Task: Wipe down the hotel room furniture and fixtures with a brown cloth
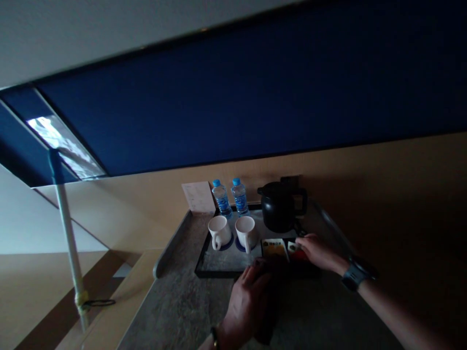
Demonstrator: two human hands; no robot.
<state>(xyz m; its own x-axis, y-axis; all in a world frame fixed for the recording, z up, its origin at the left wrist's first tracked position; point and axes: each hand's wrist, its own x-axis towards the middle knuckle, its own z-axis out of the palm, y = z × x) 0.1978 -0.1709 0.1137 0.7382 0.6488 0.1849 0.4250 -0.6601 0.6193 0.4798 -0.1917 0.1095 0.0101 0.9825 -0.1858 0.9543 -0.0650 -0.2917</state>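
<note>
My left hand (250, 296) is closed on a dark cloth (275, 277) at the tray's front edge; the cloth's outline fades into shadow. My right hand (318, 250) reaches in from the right, its fingers pinched at the upper edge of a red-and-white packet (296, 252). That packet lies in the right compartment of a black box (286, 241). In the left compartment is a yellow-and-white packet (274, 248). The box sits at the front right of a black-rimmed tray (219, 273). Beside it on the tray, two white mugs (219, 228) stand upright on dark blue coasters (228, 243).
A black kettle (278, 209) stands behind the box. Two blue-capped water bottles (240, 198) are at the tray's back, with a white card (199, 197) left of them. The grey table (175, 301) has raised side edges. A pale pole (67, 228) rises at left.
</note>
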